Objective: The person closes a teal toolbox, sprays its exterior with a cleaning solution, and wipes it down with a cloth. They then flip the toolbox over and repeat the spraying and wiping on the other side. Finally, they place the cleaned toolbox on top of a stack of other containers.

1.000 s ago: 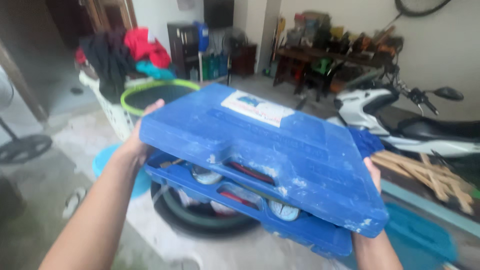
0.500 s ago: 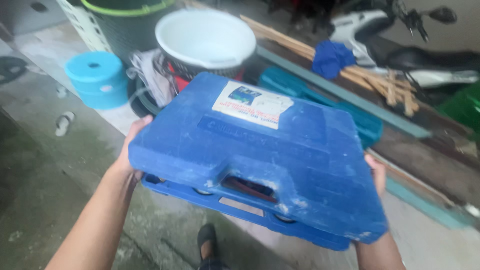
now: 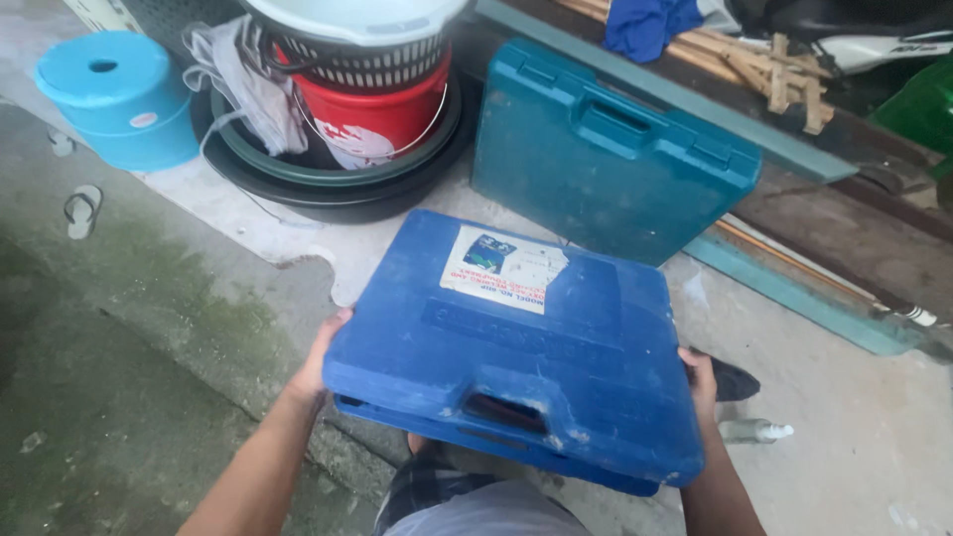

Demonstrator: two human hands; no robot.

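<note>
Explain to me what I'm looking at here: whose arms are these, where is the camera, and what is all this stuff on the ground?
There is no machine here. The view comes from a camera worn on a person's head, looking down, so the two bare arms at the bottom are that person's own. The left hand and the right hand each have a grip on one side of a blue plastic case, scuffed, with a label on its lid and a carry handle facing the person. On the concrete floor beyond it lies a teal case. To the left stand a red bucket nested in dark tubs, with a white basin on top, and a light blue stool. A small bottle lies by the right hand.
</note>
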